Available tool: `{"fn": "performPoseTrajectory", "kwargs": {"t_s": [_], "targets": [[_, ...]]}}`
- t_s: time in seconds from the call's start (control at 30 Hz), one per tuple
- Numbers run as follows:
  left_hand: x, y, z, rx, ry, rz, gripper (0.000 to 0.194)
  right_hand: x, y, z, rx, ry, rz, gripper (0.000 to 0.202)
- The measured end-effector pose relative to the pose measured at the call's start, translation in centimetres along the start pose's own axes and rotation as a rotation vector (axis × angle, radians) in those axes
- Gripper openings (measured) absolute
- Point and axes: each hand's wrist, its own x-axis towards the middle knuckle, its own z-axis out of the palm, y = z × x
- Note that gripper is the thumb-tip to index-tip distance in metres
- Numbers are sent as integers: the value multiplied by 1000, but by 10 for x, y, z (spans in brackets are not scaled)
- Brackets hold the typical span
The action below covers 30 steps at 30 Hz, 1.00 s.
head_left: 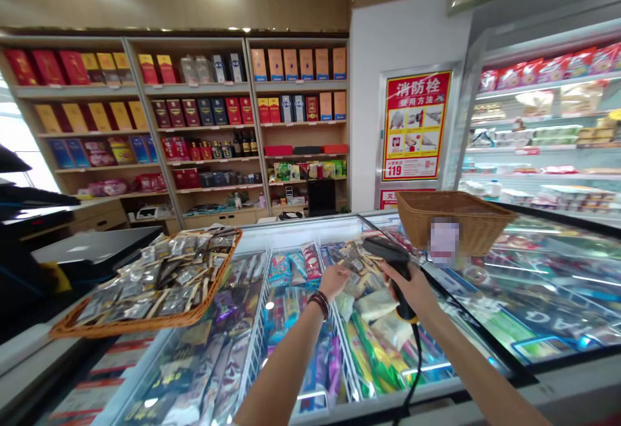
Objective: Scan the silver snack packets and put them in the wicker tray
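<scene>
My right hand [411, 287] grips a black barcode scanner [391, 255] with a yellow band and a cable hanging down, its head pointed left over the open chest freezer [301, 229]. My left hand [334, 279], a beaded bracelet on the wrist, reaches into the freezer and touches a packaged frozen item [354, 284] in the right compartment, just under the scanner head. Wrapped ice creams fill the freezer's wire-divided compartments.
A flat wicker tray [145, 319] of small packets lies on the freezer lid at left. A deep wicker basket [453, 219] stands at right on the glass lid. Shelves of boxed goods line the back wall; an open chiller [543, 135] is at right.
</scene>
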Motion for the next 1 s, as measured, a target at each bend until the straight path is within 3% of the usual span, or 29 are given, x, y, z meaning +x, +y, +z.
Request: {"fn": "performPoseTrajectory", "kwargs": {"t_s": [0.1,0.2,0.3,0.47,0.6,0.7,0.8,0.9,1.0], "targets": [[-20,-9,-32,276,10,100,25,-1,0,21,14,-41,-7,51],[-38,-22,-82,357,107,96,29,-1,3,56,56,-124,-6,50],[-57,-35,-143,394,249,73,27,-1,4,99,69,-279,-1,49],[-97,-43,-246,553,578,-2,26,-6,-5,170,110,-498,24,49],[-128,-50,-305,842,773,-177,39,-14,-13,210,141,-544,4,48],[-142,-60,-321,1005,704,-312,44,-20,-9,225,185,-557,-14,50],[-145,-66,-320,1094,551,-408,45,-26,1,229,145,-561,-36,50],[-146,-63,-313,1110,471,-401,40,-31,8,226,85,-564,-43,47],[-151,-57,-309,1016,487,-360,36,-35,8,221,73,-564,-43,43]]}}
